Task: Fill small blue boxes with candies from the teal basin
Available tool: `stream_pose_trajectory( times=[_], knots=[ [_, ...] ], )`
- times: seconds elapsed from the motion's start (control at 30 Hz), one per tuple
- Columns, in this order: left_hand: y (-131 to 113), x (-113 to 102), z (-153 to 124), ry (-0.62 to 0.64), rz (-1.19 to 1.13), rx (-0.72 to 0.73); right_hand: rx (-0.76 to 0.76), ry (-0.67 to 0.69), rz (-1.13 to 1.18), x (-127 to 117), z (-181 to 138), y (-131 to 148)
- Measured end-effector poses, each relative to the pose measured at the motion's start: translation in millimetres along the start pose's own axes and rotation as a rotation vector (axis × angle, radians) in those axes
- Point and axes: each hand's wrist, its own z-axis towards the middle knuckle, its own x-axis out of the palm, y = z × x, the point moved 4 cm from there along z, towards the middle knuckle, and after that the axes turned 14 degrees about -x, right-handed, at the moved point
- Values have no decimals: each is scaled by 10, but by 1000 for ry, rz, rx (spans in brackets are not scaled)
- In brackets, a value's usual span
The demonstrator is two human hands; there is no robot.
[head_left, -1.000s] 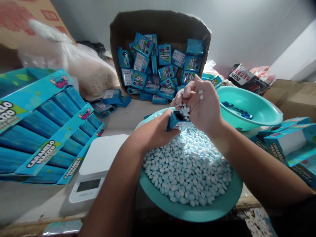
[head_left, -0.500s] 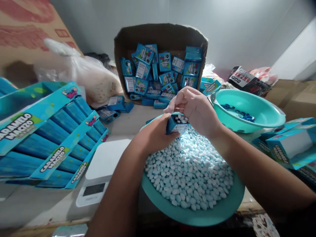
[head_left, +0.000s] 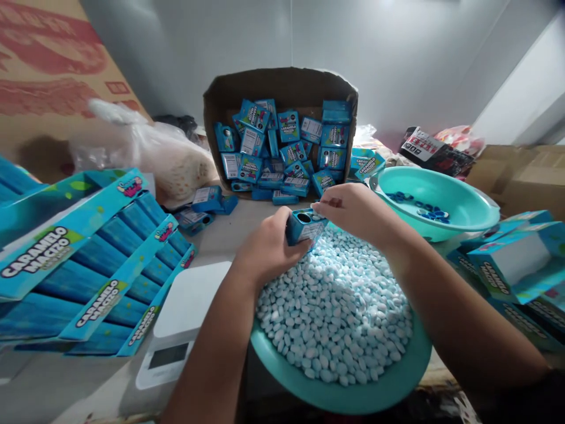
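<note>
My left hand [head_left: 269, 248] is wrapped round a small blue candy box [head_left: 304, 226], its thumb along the near side. A dark round hole shows in the box's top. My right hand [head_left: 353, 211] pinches at the far right end of the top with thumb and fingertips; other fingers are curled. Below both hands stands a turquoise basin [head_left: 339, 397], heaped with pale blue and white candies [head_left: 335, 318].
Behind is a cardboard carton [head_left: 282, 79] of filled candy boxes. On the left are a white scale [head_left: 194, 300] and stacked display trays [head_left: 83, 277]. A second turquoise basin [head_left: 468, 203] holds blue caps, and more display boxes [head_left: 512, 259] lie at right.
The box top stood open with candies showing; now it is folded over, with the round hole in view. My right hand has come down onto its edge. The view has shifted slightly.
</note>
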Motion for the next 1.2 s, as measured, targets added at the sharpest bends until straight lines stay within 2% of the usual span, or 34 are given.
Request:
stream_pose_trajectory(
  times=[0.07,0.13,0.23,0.53,0.7,0.83,0.97,1.07,1.2],
  knots=[
    [-7,1,-4,-11,31,16,34,42,-121,28,-16,85],
    [-8,7,-6,-22,54,30,25,30,-220,50,-23,203],
    [-5,19,-5,-28,46,48,-22,-14,-245,84,-19,351],
    [21,50,27,-23,-13,-5,-98,-172,110,138,19,367],
    [31,39,15,-2,-22,-19,44,-159,367,166,34,229],
    [27,33,8,0,-35,-21,41,-152,539,185,41,173],
    [39,35,14,2,-31,-66,-57,-183,476,170,37,154],
    [47,40,21,14,-34,-79,-146,-158,421,175,41,167],
    [69,48,36,4,-31,-75,-68,-180,549,220,41,137]
  ],
)
